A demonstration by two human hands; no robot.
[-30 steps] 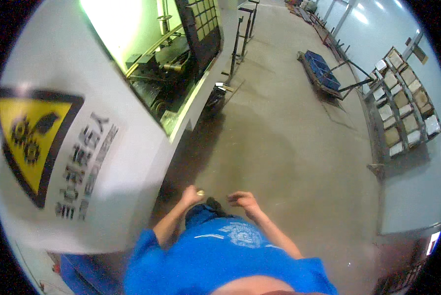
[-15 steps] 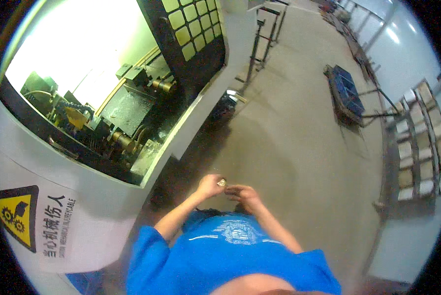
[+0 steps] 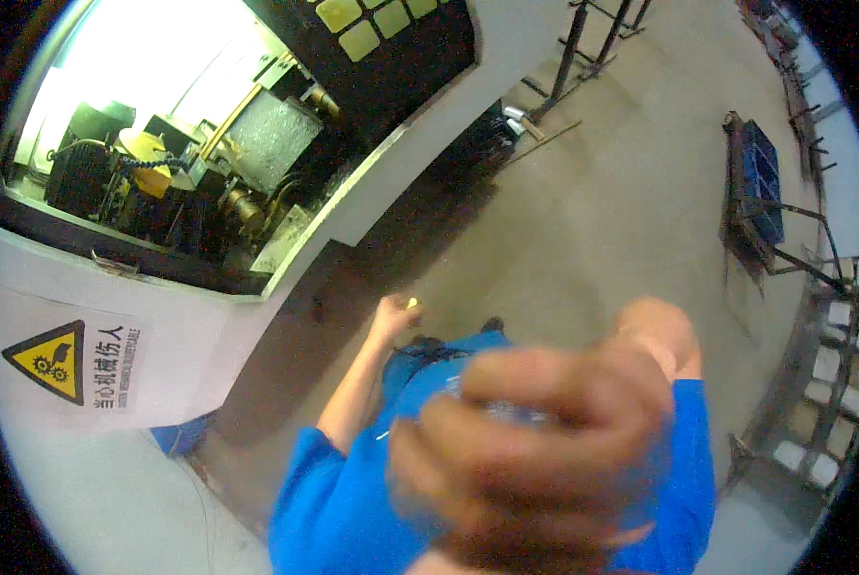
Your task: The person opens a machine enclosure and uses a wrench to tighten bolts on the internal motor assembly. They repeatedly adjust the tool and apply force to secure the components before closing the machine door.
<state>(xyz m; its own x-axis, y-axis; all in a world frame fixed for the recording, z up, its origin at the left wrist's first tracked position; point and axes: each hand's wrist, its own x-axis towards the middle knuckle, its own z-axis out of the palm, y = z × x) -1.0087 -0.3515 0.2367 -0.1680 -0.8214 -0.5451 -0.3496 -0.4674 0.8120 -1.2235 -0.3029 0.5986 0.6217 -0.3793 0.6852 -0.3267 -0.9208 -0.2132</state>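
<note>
Low in front of my body, my left hand (image 3: 391,317) is closed around a small shiny yellowish metal piece (image 3: 412,303); only its end shows at the fingers, so its full shape is hidden. My right hand (image 3: 535,441) is raised very close to the camera and fills the lower middle of the picture. Its fingers look curled but are smeared by motion, and anything inside them is hidden. To my left stands a white machine (image 3: 190,335) with its front opening showing a lit, wet interior of metal fixtures (image 3: 243,206) and a yellow part (image 3: 145,149).
A dark door with pale window panes (image 3: 391,21) borders the machine's opening. A yellow triangular warning sign (image 3: 51,362) is on its front. Over on the right are a blue flat cart (image 3: 762,182) and a rack with white bins (image 3: 823,393). Dark metal stands (image 3: 571,53) rise farther ahead.
My right hand has left my left hand and come up close to the camera. My left hand stays low with the small metal piece. The view has shifted, moving the cart rightward in the picture.
</note>
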